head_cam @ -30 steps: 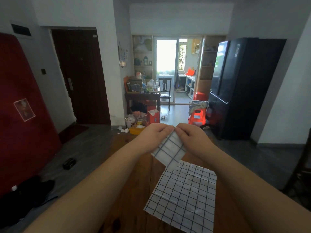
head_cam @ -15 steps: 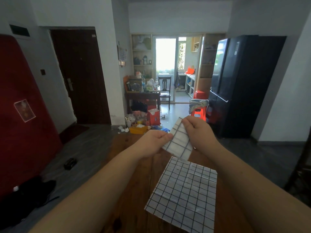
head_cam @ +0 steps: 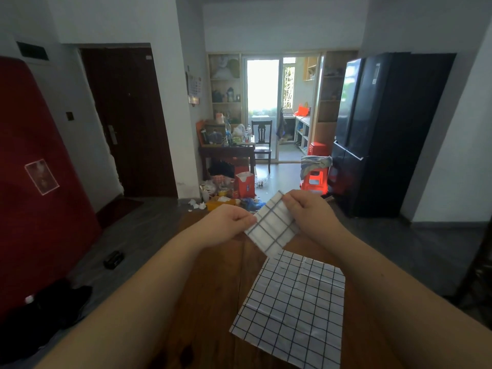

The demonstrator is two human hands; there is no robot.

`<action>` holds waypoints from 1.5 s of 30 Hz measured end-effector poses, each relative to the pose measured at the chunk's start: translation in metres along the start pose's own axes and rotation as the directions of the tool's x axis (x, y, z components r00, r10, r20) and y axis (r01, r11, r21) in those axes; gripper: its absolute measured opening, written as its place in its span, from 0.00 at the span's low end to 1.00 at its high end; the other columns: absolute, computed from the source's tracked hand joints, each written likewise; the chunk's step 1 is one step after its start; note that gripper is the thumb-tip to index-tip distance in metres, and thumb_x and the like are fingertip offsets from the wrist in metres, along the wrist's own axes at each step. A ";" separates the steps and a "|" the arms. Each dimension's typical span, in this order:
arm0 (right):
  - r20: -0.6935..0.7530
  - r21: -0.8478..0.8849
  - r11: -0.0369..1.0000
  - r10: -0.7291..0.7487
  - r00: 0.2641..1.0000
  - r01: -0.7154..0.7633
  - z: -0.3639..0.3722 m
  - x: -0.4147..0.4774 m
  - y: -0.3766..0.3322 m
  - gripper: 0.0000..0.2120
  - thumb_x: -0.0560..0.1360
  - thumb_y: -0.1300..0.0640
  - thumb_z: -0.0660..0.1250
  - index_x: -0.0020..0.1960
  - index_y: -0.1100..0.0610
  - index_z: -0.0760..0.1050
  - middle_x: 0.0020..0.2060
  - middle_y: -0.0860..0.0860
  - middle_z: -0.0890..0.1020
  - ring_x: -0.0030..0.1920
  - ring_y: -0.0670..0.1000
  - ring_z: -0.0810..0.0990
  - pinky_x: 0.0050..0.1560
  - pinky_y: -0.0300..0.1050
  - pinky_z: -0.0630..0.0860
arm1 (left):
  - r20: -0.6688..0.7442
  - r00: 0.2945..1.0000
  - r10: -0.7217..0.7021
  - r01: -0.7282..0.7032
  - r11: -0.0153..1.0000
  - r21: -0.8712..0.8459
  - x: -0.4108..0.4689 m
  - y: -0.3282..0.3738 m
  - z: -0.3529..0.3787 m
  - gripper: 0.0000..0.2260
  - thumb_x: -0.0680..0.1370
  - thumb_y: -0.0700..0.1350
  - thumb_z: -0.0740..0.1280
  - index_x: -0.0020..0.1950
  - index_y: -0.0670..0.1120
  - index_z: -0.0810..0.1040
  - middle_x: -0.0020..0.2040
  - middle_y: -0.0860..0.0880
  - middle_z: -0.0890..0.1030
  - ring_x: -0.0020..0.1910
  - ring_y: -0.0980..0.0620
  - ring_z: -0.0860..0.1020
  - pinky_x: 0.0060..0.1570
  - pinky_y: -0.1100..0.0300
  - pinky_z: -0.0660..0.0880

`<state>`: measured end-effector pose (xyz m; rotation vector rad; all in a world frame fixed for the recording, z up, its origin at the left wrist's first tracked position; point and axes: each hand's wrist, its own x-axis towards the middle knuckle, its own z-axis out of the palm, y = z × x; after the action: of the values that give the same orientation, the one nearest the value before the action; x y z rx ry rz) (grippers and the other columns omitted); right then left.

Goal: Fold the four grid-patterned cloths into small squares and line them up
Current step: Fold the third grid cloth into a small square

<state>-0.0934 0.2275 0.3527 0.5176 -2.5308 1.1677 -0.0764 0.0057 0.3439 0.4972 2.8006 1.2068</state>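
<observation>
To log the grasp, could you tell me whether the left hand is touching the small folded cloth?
Touching: the head view shows the left hand pinching a corner of the folded cloth.

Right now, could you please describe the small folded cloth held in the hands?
The small folded cloth is white with a dark grid, thin fabric folded into a rough square. It hangs tilted in the air above the wooden table, pinched at its left edge by the left hand and at its upper right by the right hand.
</observation>
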 end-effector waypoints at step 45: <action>0.547 0.139 0.981 -0.188 0.816 0.133 0.060 -0.001 0.068 0.10 0.81 0.48 0.63 0.43 0.41 0.79 0.40 0.39 0.82 0.42 0.36 0.78 0.42 0.36 0.69 | -0.219 0.886 -0.408 0.374 0.910 -0.180 -0.035 -0.013 0.077 0.08 0.82 0.49 0.66 0.50 0.52 0.84 0.45 0.54 0.86 0.44 0.58 0.84 0.48 0.59 0.80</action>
<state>-0.1299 0.2219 0.2699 1.2377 -2.8267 1.2097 -0.0339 0.0400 0.2787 -0.2462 2.7899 1.4252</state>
